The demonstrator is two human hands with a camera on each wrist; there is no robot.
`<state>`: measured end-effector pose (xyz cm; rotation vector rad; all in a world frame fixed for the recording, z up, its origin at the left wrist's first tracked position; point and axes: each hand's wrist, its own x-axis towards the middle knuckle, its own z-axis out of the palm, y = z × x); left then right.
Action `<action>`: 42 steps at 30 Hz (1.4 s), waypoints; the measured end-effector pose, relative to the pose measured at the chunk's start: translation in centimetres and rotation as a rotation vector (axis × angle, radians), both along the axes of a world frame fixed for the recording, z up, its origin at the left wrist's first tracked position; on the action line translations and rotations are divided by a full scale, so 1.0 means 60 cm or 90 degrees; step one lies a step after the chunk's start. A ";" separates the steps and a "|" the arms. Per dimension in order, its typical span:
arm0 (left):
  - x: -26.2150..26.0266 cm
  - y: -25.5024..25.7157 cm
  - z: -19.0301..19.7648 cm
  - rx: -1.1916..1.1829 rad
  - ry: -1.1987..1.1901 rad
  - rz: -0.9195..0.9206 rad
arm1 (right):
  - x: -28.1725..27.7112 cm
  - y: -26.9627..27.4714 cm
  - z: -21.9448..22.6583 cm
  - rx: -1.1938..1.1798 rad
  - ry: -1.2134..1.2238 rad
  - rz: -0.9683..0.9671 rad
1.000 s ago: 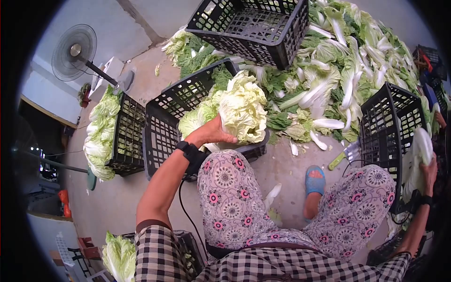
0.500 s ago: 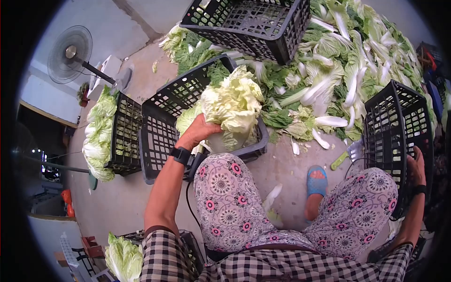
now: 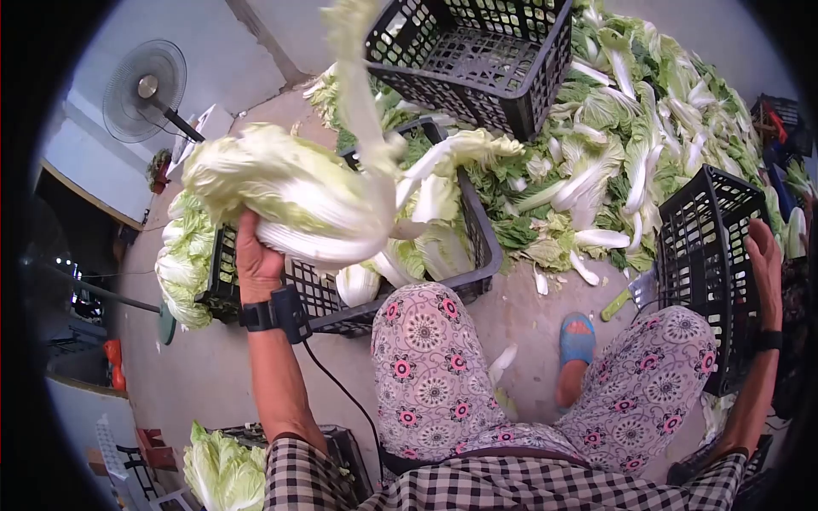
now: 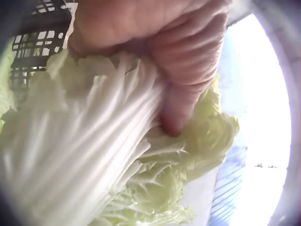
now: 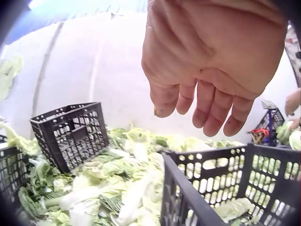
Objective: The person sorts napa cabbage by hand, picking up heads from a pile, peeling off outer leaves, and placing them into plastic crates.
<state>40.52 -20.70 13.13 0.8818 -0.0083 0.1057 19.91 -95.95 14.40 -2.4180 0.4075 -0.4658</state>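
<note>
My left hand (image 3: 258, 264) grips a napa cabbage (image 3: 298, 187) from below, raised over the black crate (image 3: 487, 243) before my knees. It lies on its side, leafy end to the left, white base to the right. In the left wrist view the thumb presses along its pale ribs (image 4: 89, 136). A blurred loose leaf (image 3: 362, 94) stands up from near its base, and another leaf (image 3: 456, 152) sticks out rightward. More cabbages (image 3: 439, 243) lie in that crate. My right hand (image 3: 767, 268), holding nothing, hangs with fingers extended over the right-hand crate (image 5: 188, 188).
A big heap of cabbage leaves (image 3: 588, 153) covers the floor ahead, with a tilted black crate (image 3: 477, 64) on it. A green-handled blade (image 3: 615, 305) lies by the right crate. Leftward stand a filled crate (image 3: 223, 268) and a fan (image 3: 146, 85). A cable (image 3: 345, 383) trails from my left wrist.
My left hand has lifted the cabbage up and left out of the crate and tipped it sideways. My right hand has let go of another cabbage at the right crate and risen.
</note>
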 end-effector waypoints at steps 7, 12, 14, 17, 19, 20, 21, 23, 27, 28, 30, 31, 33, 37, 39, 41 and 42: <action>-0.051 -0.125 0.002 -0.205 0.072 -0.110 | 0.088 0.289 0.149 -0.123 -0.061 0.257; -0.090 -0.252 -0.026 -0.403 0.130 -0.293 | 0.090 0.469 0.196 -0.411 -0.226 0.475; -0.118 -0.313 0.029 -0.437 0.178 -0.335 | 0.094 0.505 0.191 -0.362 -0.205 0.531; -0.144 -0.354 0.057 -0.373 0.177 -0.373 | 0.118 0.502 0.164 -0.262 -0.204 0.546; -0.143 -0.360 0.047 -0.437 0.216 -0.421 | 0.135 0.478 0.142 -0.060 -0.232 0.564; -0.142 -0.362 0.036 -0.439 0.182 -0.451 | 0.137 0.468 0.138 0.043 -0.248 0.569; -0.147 -0.368 0.031 -0.441 0.147 -0.479 | 0.130 0.464 0.145 0.088 -0.206 0.561; -0.155 -0.385 0.028 -0.382 0.162 -0.444 | 0.129 0.460 0.144 0.046 -0.191 0.586; -0.173 -0.429 0.038 -0.311 0.248 -0.449 | 0.111 0.467 0.172 0.033 -0.198 0.659; -0.180 -0.439 0.043 -0.303 0.239 -0.469 | 0.108 0.467 0.176 0.064 -0.183 0.673; -0.195 -0.451 0.066 -0.281 0.222 -0.510 | 0.106 0.464 0.176 0.069 -0.234 0.646; -0.192 -0.450 0.064 -0.351 0.240 -0.549 | 0.108 0.459 0.176 0.077 -0.229 0.630; -0.182 -0.449 0.050 -0.495 0.278 -0.623 | 0.113 0.454 0.173 0.086 -0.262 0.617; -0.185 -0.467 0.024 -0.449 0.275 -0.678 | 0.124 0.449 0.159 0.217 -0.276 0.625; -0.187 -0.472 0.014 -0.471 0.231 -0.761 | 0.123 0.444 0.158 0.249 -0.233 0.618; -0.189 -0.470 0.014 -0.398 0.247 -0.728 | 0.116 0.434 0.162 0.181 -0.220 0.597; -0.189 -0.471 0.017 -0.362 0.255 -0.712 | 0.114 0.431 0.166 0.124 -0.239 0.599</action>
